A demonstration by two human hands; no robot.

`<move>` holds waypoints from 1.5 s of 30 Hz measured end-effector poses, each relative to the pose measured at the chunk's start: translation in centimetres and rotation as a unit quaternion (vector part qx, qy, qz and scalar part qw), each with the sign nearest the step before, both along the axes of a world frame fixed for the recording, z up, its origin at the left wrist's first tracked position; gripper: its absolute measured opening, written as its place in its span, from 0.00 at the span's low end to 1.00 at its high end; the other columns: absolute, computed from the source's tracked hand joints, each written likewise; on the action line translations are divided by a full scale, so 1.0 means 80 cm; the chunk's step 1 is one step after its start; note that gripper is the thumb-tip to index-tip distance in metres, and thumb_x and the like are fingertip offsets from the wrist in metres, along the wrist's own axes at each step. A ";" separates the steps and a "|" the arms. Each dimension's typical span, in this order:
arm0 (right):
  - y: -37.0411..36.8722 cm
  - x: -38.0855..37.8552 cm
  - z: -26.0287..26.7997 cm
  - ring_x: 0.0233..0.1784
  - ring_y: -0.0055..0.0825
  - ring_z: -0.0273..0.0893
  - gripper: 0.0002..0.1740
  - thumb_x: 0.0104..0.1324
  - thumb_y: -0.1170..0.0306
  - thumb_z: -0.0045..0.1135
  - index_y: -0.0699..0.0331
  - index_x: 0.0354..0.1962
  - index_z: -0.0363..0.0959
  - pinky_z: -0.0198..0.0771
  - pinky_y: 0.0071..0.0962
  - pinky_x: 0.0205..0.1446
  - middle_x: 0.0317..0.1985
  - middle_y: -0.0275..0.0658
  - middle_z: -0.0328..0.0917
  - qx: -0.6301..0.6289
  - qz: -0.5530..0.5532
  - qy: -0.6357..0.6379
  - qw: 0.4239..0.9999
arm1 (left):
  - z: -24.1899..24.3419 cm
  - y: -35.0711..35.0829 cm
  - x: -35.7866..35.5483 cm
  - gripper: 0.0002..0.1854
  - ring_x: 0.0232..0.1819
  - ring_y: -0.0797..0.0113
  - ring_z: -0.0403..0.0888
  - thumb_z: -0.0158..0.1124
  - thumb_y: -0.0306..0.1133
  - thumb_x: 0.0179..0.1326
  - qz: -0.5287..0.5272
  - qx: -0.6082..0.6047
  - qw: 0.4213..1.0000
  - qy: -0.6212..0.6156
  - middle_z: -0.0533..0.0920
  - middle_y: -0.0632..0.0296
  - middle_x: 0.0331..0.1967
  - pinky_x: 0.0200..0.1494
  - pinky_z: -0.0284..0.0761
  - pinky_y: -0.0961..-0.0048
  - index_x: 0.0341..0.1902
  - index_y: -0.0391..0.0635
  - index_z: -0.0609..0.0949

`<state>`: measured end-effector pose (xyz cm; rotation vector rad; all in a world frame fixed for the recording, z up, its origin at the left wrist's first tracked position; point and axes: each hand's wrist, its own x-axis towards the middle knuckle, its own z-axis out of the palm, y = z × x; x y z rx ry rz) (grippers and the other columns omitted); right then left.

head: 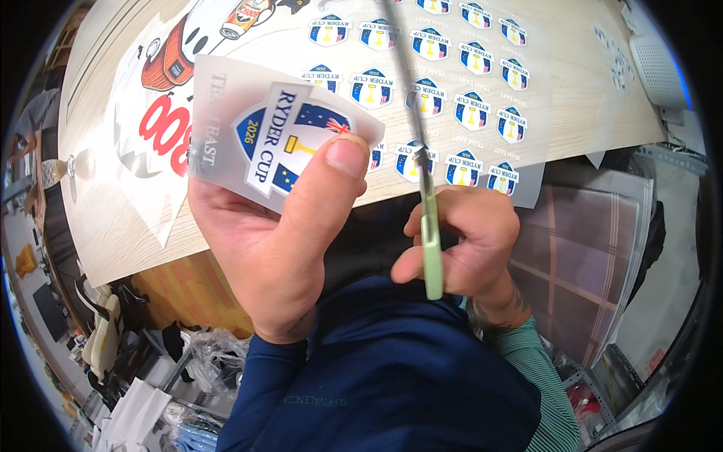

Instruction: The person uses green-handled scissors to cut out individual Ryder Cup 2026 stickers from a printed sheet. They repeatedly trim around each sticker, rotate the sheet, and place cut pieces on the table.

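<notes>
My left hand (pixel 271 254) grips a cut piece of translucent film (pixel 217 121) between thumb and fingers. A blue, white and yellow crest with writing is printed on the piece, turned sideways and partly under my thumb. Scissors with a light green handle (pixel 432 254) are in my right hand (pixel 483 231), their blurred blades pointing away from me over the table. Whether the blades are parted is hard to see. Beneath them lies a larger translucent sheet (pixel 531 183) bearing rows of several smaller crests; its near corner overhangs the table edge.
A pale wood-grain table (pixel 107 243) spreads before me. On its left lies a film print of a cartoon figure with red lettering (pixel 164 133), near a faceted glass object (pixel 55 172). A white perforated device (pixel 655 68) stands at far right. Checked covering (pixel 576 271) and plastic bags (pixel 220 356) are below.
</notes>
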<state>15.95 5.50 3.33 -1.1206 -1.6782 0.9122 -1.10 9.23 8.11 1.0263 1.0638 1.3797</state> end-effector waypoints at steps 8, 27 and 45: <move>0.002 0.001 0.020 0.26 0.11 0.65 0.49 0.48 0.29 0.62 0.71 0.43 0.73 0.54 0.12 0.29 0.24 0.33 0.73 -0.255 -0.008 0.326 0.911 | -0.005 -0.009 0.005 0.13 0.26 0.71 0.76 0.58 0.31 0.61 -0.042 -0.042 0.998 -0.002 0.80 0.53 0.30 0.28 0.70 0.78 0.44 0.33 0.76; 0.033 -0.023 0.037 0.22 0.17 0.71 0.08 0.57 0.71 0.57 0.69 0.30 0.74 0.66 0.19 0.24 0.23 0.36 0.76 -0.199 -0.136 0.341 0.909 | -0.031 -0.016 0.013 0.08 0.33 0.76 0.81 0.66 0.21 0.58 -0.088 0.000 0.994 -0.066 0.84 0.61 0.33 0.34 0.74 0.81 0.41 0.34 0.81; -0.043 -0.029 -0.017 0.25 0.18 0.65 0.41 0.42 0.40 0.76 0.68 0.34 0.69 0.57 0.19 0.24 0.27 0.33 0.69 -0.146 0.009 0.200 0.969 | -0.012 -0.006 0.038 0.11 0.32 0.73 0.81 0.66 0.29 0.60 0.135 0.079 0.973 -0.172 0.82 0.62 0.34 0.29 0.79 0.74 0.44 0.41 0.79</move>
